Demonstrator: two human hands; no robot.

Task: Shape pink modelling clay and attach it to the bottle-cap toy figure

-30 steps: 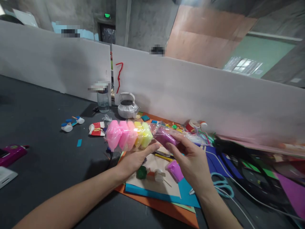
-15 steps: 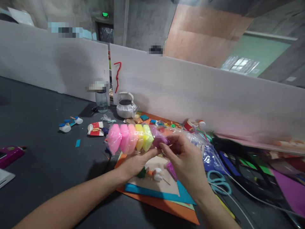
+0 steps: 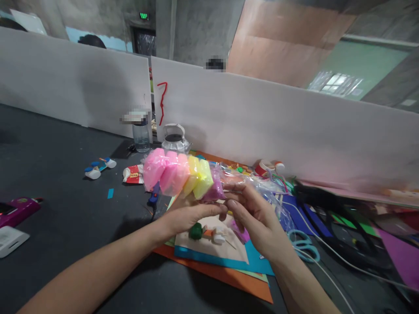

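A clear plastic bag of soft clay packets (image 3: 172,176) in pink, peach, yellow and purple is held up over the table. My left hand (image 3: 185,217) supports it from below, thumb along the near side and most fingers hidden behind it. At the purple packet (image 3: 214,188), the bag's right end, my right hand (image 3: 258,213) has its fingers curled and closed on the plastic. Beneath the hands lies a beige sheet (image 3: 209,254) on blue and orange paper. On that sheet are a green lump (image 3: 195,231) and a small white piece (image 3: 218,235).
Blue-handled scissors (image 3: 304,246) and white cords lie at the right. Behind the bag stand a silver kettle (image 3: 175,138) and a glass jar (image 3: 141,137), before a white partition (image 3: 262,117). A glue gun (image 3: 153,195) and a red-and-white packet (image 3: 132,174) lie left of the papers.
The bag has tilted, its left end rising, and the packets have shifted up a little. My right fingers have moved slightly down along the purple end.
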